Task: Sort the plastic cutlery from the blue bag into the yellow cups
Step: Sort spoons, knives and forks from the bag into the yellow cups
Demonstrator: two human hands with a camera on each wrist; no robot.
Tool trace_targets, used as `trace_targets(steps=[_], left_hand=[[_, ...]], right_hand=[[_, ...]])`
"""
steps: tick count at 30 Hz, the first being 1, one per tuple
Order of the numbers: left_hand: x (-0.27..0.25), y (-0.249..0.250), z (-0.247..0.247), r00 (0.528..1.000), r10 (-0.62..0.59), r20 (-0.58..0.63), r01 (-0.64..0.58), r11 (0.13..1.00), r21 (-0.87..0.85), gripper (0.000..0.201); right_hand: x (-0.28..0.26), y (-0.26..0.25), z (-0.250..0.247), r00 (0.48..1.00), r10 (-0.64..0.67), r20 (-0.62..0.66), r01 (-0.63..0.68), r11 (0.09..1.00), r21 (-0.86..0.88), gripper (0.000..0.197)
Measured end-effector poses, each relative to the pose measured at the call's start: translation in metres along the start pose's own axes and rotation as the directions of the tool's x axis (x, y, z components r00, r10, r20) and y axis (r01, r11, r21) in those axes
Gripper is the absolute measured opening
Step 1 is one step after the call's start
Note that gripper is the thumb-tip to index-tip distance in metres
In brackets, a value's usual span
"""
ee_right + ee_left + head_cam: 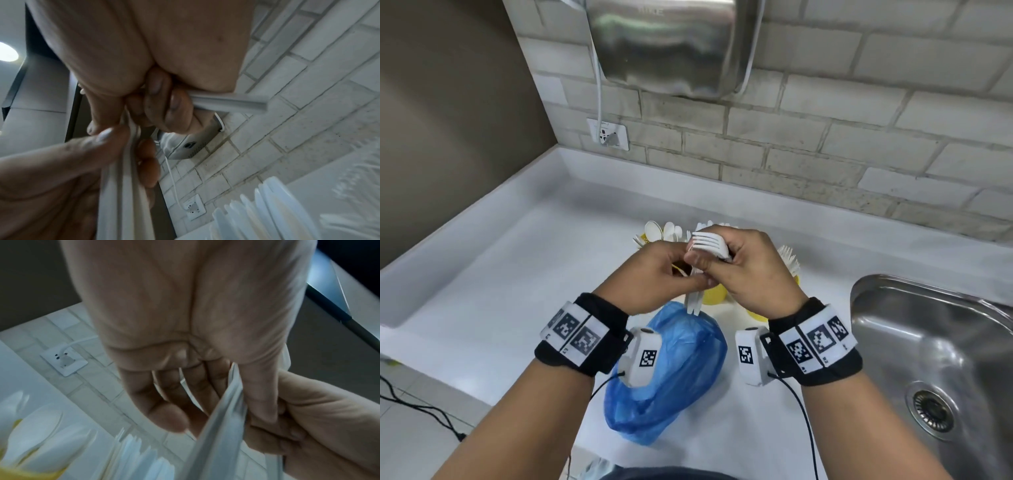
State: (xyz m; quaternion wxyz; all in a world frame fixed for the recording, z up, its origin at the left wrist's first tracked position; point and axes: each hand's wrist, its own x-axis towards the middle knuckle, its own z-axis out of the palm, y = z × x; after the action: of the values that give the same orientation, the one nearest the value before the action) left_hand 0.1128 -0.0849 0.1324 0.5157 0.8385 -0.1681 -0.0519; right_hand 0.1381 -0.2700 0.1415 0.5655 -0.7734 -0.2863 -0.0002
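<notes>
Both hands hold one bundle of white plastic forks [709, 242] above the yellow cups. My left hand [688, 274] pinches the handles [693, 303], and the left wrist view shows its fingers curled round them [224, 402]. My right hand [719, 260] grips the bundle just under the tines; in the right wrist view one handle [226, 102] sticks out of its curled fingers. The crumpled blue bag [671, 377] lies on the counter below my wrists. A yellow cup [714, 296] stands under the hands. Spoons [659, 231] fill a cup at the left, forks [789, 258] a cup at the right.
A steel sink [928, 342] is set into the white counter [517, 274] at the right. A metal hand dryer [671, 44] hangs on the brick wall, its cord running to a socket [607, 133]. Cables trail off the counter's left front edge.
</notes>
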Motion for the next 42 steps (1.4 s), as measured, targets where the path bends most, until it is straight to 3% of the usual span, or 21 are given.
trace_targets(steps=[3, 6, 9, 13, 19, 23, 25, 30, 34, 38, 42], left_hand=[[0.008, -0.002, -0.012, 0.999, -0.031, 0.033, 0.028, 0.997, 0.073, 0.013], [0.018, -0.013, -0.026, 0.986, -0.055, -0.156, 0.081, 0.983, 0.167, 0.026], [0.034, -0.03, -0.048, 0.901, -0.086, -0.426, 0.158, 0.978, 0.136, 0.017], [0.057, -0.055, -0.067, 0.819, -0.13, -0.559, 0.248, 0.959, 0.14, 0.02], [0.071, -0.087, -0.052, 0.826, -0.128, -0.548, 0.332, 0.897, 0.291, 0.019], [0.071, -0.097, -0.039, 0.864, -0.089, -0.496, 0.33, 0.844, 0.422, 0.063], [0.071, -0.098, -0.036, 0.901, -0.033, -0.434, 0.273, 0.818, 0.506, 0.073], [0.075, -0.107, -0.034, 0.938, 0.009, -0.347, 0.227, 0.74, 0.633, 0.046], [0.075, -0.118, -0.028, 0.925, 0.179, -0.336, 0.154, 0.629, 0.762, 0.032], [0.068, -0.128, -0.015, 0.906, 0.164, -0.391, 0.234, 0.574, 0.784, 0.038], [0.063, -0.131, -0.011, 0.927, 0.046, -0.372, 0.264, 0.624, 0.735, 0.064]], right_hand=[[0.003, 0.003, 0.002, 0.999, 0.025, -0.034, -0.028, 0.994, -0.103, 0.023], [-0.001, 0.006, -0.002, 0.993, 0.055, -0.1, -0.064, 0.994, -0.087, 0.042], [-0.006, 0.012, -0.01, 0.977, 0.091, -0.191, -0.092, 0.996, 0.005, 0.033], [-0.013, 0.027, -0.027, 0.938, 0.139, -0.318, -0.137, 0.99, 0.03, 0.012], [-0.025, 0.037, -0.042, 0.895, 0.171, -0.412, -0.156, 0.985, 0.07, 0.001], [-0.031, 0.042, -0.047, 0.871, 0.207, -0.445, -0.185, 0.978, 0.093, 0.006], [-0.033, 0.042, -0.048, 0.86, 0.222, -0.46, -0.197, 0.975, 0.102, 0.008], [-0.035, 0.042, -0.05, 0.849, 0.241, -0.471, -0.21, 0.97, 0.119, 0.01], [-0.032, 0.042, -0.048, 0.847, 0.26, -0.464, -0.223, 0.966, 0.134, 0.009], [-0.032, 0.043, -0.045, 0.848, 0.267, -0.459, -0.227, 0.964, 0.14, 0.01], [-0.033, 0.043, -0.046, 0.849, 0.266, -0.457, -0.223, 0.964, 0.147, 0.009]])
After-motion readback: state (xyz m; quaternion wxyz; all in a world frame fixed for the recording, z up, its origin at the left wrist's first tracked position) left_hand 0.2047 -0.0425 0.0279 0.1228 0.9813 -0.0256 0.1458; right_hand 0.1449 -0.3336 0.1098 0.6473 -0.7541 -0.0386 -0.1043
